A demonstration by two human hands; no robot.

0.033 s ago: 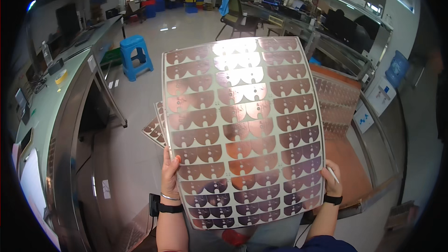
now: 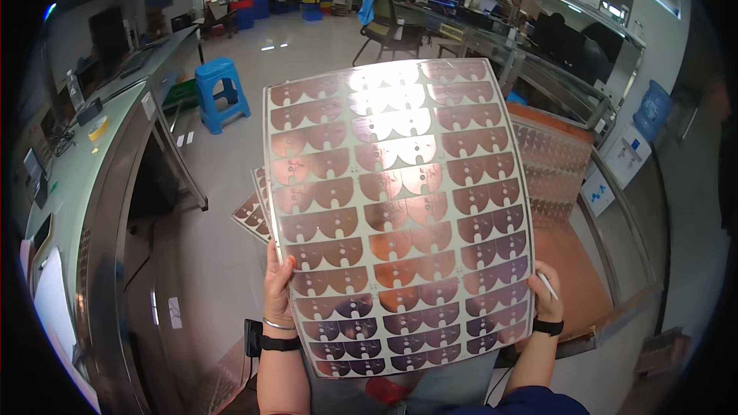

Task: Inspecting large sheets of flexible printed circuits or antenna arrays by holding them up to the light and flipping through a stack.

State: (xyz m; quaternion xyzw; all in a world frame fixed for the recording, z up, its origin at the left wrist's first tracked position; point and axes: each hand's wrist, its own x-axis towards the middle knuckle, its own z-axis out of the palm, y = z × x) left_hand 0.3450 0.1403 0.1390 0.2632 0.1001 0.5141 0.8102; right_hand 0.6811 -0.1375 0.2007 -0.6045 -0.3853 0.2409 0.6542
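Note:
A large, slightly bowed circuit board panel point(image 2: 403, 219) stands tilted before me, pale with rows of copper half-round pieces; bright light glares off its top middle. My left hand point(image 2: 278, 288) grips its lower left edge, thumb in front and the other fingers mostly hidden behind. On the lower right edge, my right hand point(image 2: 547, 300) is closed, with a thin white pen-like stick point(image 2: 547, 286) also between its fingers. The corner of another patterned panel point(image 2: 250, 217) pokes out behind the left edge; whether I hold it too is hidden.
To the right, a similar panel point(image 2: 547, 177) leans on an orange-brown rack point(image 2: 573, 269) with metal rails. A long workbench point(image 2: 84, 184) runs along the left, with a yellow tape roll point(image 2: 99, 130) on it. A blue stool point(image 2: 221, 96) and an office chair point(image 2: 384, 31) stand ahead.
Everything in view has shifted very slightly to the left. Both hands keep the same hold on the panel.

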